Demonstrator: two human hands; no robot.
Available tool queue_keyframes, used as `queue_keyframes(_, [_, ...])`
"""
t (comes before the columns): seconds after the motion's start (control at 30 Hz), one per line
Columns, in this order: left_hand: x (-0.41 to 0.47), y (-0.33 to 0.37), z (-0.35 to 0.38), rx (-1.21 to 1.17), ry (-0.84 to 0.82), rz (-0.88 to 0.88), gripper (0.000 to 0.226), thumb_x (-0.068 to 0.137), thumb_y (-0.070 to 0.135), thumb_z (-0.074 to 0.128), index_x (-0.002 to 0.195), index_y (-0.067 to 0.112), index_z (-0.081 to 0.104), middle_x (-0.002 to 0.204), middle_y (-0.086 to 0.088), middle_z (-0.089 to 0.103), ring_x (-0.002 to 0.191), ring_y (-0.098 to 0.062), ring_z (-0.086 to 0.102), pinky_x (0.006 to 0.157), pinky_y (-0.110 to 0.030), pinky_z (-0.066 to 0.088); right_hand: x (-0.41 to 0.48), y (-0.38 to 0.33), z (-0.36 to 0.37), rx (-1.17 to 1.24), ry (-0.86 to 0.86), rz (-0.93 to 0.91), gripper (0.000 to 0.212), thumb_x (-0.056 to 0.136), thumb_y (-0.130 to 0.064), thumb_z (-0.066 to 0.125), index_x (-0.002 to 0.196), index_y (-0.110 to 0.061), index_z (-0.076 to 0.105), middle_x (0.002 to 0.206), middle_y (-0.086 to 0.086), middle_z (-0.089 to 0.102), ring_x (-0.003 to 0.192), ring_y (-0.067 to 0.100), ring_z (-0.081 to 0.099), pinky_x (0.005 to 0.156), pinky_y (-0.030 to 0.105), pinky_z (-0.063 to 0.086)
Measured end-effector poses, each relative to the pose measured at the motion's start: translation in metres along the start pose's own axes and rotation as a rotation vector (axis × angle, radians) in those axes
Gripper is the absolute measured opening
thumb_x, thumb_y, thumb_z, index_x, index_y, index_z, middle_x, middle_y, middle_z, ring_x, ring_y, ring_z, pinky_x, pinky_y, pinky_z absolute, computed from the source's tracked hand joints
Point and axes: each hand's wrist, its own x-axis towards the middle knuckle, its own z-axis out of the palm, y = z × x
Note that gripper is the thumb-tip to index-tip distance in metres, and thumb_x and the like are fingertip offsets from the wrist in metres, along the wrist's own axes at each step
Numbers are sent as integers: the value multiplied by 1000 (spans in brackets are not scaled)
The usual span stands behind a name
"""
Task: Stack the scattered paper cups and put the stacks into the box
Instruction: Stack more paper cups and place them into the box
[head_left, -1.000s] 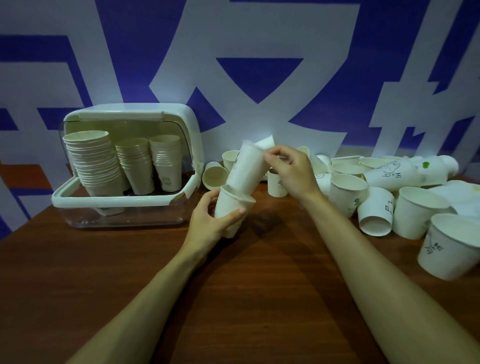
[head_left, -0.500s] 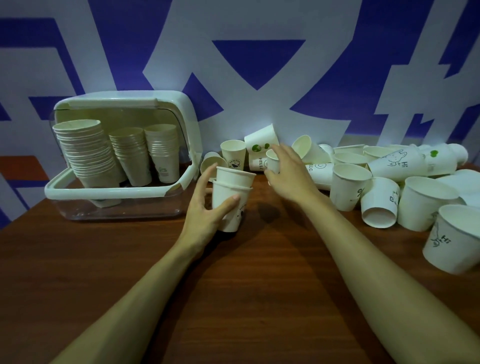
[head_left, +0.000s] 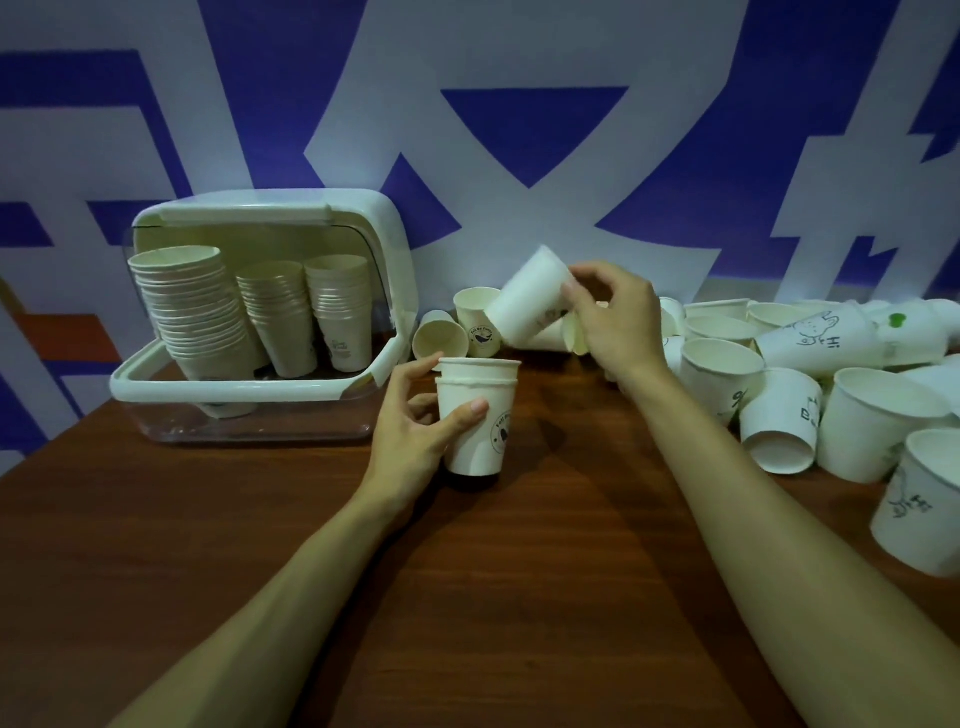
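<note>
**Two cups nested, a third in the air**

Head view: I see a dark brown wood-grain table (head_left: 467, 597) pushed up against a wall (head_left: 519, 78) painted in large blue and white shapes, with an orange patch at the far left. The light is dim.

My left hand (head_left: 415, 431) grips a stack (head_left: 478, 410) of two nested cups, thumb in front and fingers curled behind. The stack stands upright near the table's middle; I cannot tell whether its base touches the wood.

My right hand (head_left: 618, 322) is raised behind it, fingers curled on the mouth end of a single cup (head_left: 524, 301), which tilts with its base up and to the left.

The box (head_left: 249, 387) sits at the left against the wall, clear-walled with a white rim and its lid (head_left: 260, 208) up. Three tall stacks (head_left: 197, 306) stand in it.

Loose cups (head_left: 831, 395) crowd the right side and the wall edge, some upright, some on their sides, several with drawn marks.
</note>
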Motion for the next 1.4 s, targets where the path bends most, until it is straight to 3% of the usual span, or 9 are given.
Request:
queue_keyframes(0.13, [0,0,-1,20,-10,0,68,59,37,85,119,43,53,106,-8,69,98,-15,68,82,-34,56,0,-25,-3,276,-127,-54,18,93,-11,58,107,-15,69,93,-9,67,89,8,63,79,24,54])
queue_keyframes(0.37, [-3,6,-1,92,-1,60,96,64,36,85,143,41,31,109,31,62,107,-2,60,85,-31,53,-4,-19,5,106,-437,-145,22,92,-12,60,106,-23,72,102,-8,71,100,13,65,89,36,55])
queue_keyframes(0.57, [-3,6,0,120,-31,122,77,79,27,76,143,37,36,128,10,57,109,2,56,81,-14,50,-12,-28,4,95,-864,-129,29,97,-14,53,123,-19,65,113,-10,66,109,4,59,92,18,48])
queue_keyframes(0.73, [-3,2,-2,-9,78,87,71,78,35,74,139,38,38,124,1,61,112,-10,60,89,-33,53,-7,-12,12,-136,-611,86,36,96,-11,40,129,-18,55,117,-4,54,109,14,52,89,28,44])
queue_keyframes(0.9, [-2,5,-3,-14,113,82,70,86,29,67,142,47,29,133,0,55,112,-10,60,91,-36,54,-20,5,13,-469,-1124,111,87,79,-58,66,149,-28,24,147,0,24,137,19,30,113,41,30])
queue_keyframes(1.03, [-1,4,-2,45,110,126,58,83,26,71,127,49,42,127,11,56,108,-10,61,86,-30,55,-27,11,21,-443,-971,109,89,69,-61,74,141,-29,34,129,-2,29,123,19,39,106,40,37])
queue_keyframes(1.13, [-2,5,-3,36,124,111,56,80,23,74,122,48,46,123,15,57,106,-8,61,81,-25,53,-23,15,22,-388,-801,153,80,72,-45,77,136,-17,38,128,2,40,108,17,47,88,33,43])
queue_keyframes(1.3, [-4,5,-3,127,84,107,74,77,27,77,136,49,37,132,8,55,117,-7,53,90,-26,50,-9,8,14,245,-298,460,54,83,-31,69,125,-16,37,120,5,50,100,18,56,71,29,47])
queue_keyframes(1.4, [-5,8,-2,226,107,119,96,70,24,83,144,44,26,134,4,49,118,-7,50,85,-17,46,-1,-4,7,587,-224,462,36,89,-29,60,122,-18,50,116,6,59,91,16,61,64,28,47])
